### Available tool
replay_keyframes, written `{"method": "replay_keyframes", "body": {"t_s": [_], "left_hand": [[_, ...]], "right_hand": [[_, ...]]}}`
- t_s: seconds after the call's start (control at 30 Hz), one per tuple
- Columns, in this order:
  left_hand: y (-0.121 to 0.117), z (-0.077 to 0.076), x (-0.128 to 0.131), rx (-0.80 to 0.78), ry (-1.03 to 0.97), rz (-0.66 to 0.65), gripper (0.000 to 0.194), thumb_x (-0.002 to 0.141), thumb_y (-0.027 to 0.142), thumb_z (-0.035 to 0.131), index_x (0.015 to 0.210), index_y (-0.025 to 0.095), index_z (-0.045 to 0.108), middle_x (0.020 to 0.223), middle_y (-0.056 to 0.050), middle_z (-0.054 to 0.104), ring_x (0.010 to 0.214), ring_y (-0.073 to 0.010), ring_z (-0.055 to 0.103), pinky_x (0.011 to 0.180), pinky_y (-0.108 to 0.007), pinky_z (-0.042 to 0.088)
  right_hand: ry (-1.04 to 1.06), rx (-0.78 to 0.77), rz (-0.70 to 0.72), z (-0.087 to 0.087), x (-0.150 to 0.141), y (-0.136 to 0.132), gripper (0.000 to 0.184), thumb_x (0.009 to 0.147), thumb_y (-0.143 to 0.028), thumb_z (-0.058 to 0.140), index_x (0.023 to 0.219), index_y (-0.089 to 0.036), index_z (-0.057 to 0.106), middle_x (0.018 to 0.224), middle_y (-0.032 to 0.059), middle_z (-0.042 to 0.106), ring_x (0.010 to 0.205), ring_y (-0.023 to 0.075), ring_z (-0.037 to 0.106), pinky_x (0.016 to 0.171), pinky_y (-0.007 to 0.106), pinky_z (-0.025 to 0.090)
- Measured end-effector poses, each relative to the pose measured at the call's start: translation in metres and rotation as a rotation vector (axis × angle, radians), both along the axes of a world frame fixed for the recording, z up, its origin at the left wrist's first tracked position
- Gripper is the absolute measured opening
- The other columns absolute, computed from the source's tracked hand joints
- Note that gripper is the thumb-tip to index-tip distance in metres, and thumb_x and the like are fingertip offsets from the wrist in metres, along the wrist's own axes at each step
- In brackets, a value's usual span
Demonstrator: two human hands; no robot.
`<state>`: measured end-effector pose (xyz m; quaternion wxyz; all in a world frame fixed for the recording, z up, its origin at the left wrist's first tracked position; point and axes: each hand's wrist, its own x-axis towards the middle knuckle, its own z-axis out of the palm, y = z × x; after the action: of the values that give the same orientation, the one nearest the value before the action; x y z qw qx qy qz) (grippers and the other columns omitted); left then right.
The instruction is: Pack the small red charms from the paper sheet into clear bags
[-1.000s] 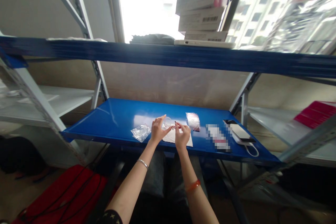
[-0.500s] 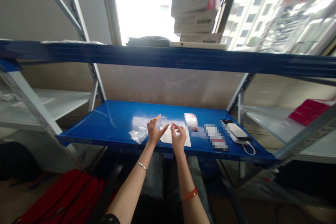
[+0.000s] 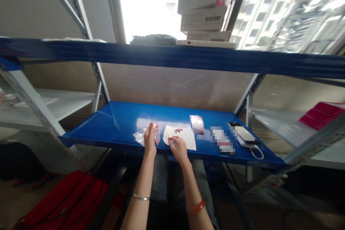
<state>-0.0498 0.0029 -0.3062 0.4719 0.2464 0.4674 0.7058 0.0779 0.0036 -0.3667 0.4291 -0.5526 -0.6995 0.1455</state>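
Observation:
My left hand (image 3: 150,142) is on edge over the table's front part, with its fingers straight and pointing up. A small clear plastic bag (image 3: 157,133) with reddish marks shows against its palm side, and the hand appears to hold it. More clear plastic bags (image 3: 138,137) lie to the left of this hand. My right hand (image 3: 178,147) is low over a white cloth or paper sheet (image 3: 190,138), fingers bent and drawn together. Whatever its fingertips hold is too small to tell. Several small dark red beads (image 3: 178,130) lie on the sheet, beyond the right hand.
A stack of clear packets (image 3: 197,124) lies behind the sheet on the blue table (image 3: 121,115). To the right are a blurred-out packet (image 3: 222,140) and a phone (image 3: 245,134) with a white cable. Boxes (image 3: 203,18) stand on the blue shelf above.
My hands have moved apart: the left went left with the clear bag, the right came down nearer the sheet's front. The red beads on the sheet now show.

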Motion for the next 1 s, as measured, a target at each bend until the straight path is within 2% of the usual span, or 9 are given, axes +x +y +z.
{"method": "replay_keyframes", "body": {"t_s": [0.13,0.3,0.4,0.5,0.6,0.77,0.9,1.0], "left_hand": [[-0.002,0.01,-0.011,-0.025,-0.101,-0.073,0.056,0.069,0.064,0.055,0.106,0.022,0.058,0.095,-0.005,0.064,0.062,-0.0114,0.058,0.042,-0.018,0.037],[-0.009,0.014,-0.011,-0.051,-0.106,-0.274,0.058,0.074,0.068,0.044,0.108,0.024,0.058,0.101,-0.005,0.065,0.066,-0.0127,0.059,0.048,-0.021,0.044],[-0.011,0.012,-0.007,0.004,-0.039,-0.402,0.06,0.076,0.067,0.04,0.109,0.021,0.058,0.096,-0.007,0.066,0.065,-0.0128,0.059,0.048,-0.021,0.043],[-0.014,0.01,0.0,0.06,0.049,-0.522,0.061,0.079,0.067,0.038,0.11,0.019,0.059,0.09,-0.007,0.067,0.064,-0.0128,0.06,0.05,-0.021,0.044],[-0.018,0.01,0.008,0.125,0.105,-0.594,0.062,0.079,0.066,0.04,0.109,0.016,0.061,0.086,-0.009,0.069,0.066,-0.0137,0.061,0.054,-0.022,0.045],[-0.025,0.014,0.021,0.193,0.116,-0.632,0.061,0.079,0.064,0.045,0.103,0.012,0.066,0.082,-0.01,0.071,0.064,-0.0151,0.064,0.06,-0.025,0.048],[-0.028,0.018,0.025,0.202,0.142,-0.562,0.056,0.077,0.06,0.053,0.098,0.01,0.066,0.079,-0.011,0.071,0.064,-0.0173,0.066,0.064,-0.028,0.051],[-0.029,0.019,0.024,0.175,0.157,-0.516,0.056,0.077,0.06,0.052,0.097,0.009,0.066,0.074,-0.011,0.071,0.061,-0.0187,0.067,0.059,-0.027,0.051]], "right_hand": [[-0.026,-0.025,0.036,0.0,-0.002,-0.003,0.021,0.08,-0.025,0.053,0.089,-0.022,0.071,0.091,0.0056,0.068,0.089,0.0208,0.058,0.08,0.032,0.042],[0.067,0.002,0.083,0.002,-0.005,-0.005,0.02,0.08,-0.029,0.054,0.087,-0.021,0.072,0.087,0.0059,0.068,0.086,0.0196,0.057,0.078,0.031,0.043],[0.281,0.023,0.098,0.011,-0.007,-0.009,0.027,0.083,-0.038,0.051,0.087,-0.019,0.071,0.087,0.0068,0.068,0.084,0.0196,0.059,0.075,0.031,0.045],[0.554,-0.032,0.135,0.027,-0.007,-0.014,0.035,0.085,-0.044,0.048,0.093,-0.019,0.07,0.092,0.0067,0.069,0.084,0.0194,0.061,0.07,0.03,0.046],[0.743,-0.05,0.155,0.04,-0.005,-0.018,0.034,0.079,-0.046,0.056,0.092,-0.018,0.069,0.089,0.0062,0.069,0.081,0.0191,0.062,0.068,0.029,0.047],[0.889,-0.052,0.104,0.053,0.003,-0.024,0.03,0.072,-0.045,0.065,0.081,-0.017,0.068,0.072,0.0033,0.067,0.066,0.0162,0.06,0.057,0.026,0.046],[0.893,-0.043,0.038,0.063,0.01,-0.031,0.029,0.069,-0.044,0.068,0.075,-0.016,0.066,0.064,0.0006,0.064,0.059,0.0127,0.056,0.052,0.023,0.041],[0.89,-0.055,0.027,0.069,0.013,-0.034,0.03,0.067,-0.044,0.07,0.073,-0.016,0.066,0.057,-0.001,0.059,0.051,0.0101,0.051,0.047,0.021,0.036]]}}
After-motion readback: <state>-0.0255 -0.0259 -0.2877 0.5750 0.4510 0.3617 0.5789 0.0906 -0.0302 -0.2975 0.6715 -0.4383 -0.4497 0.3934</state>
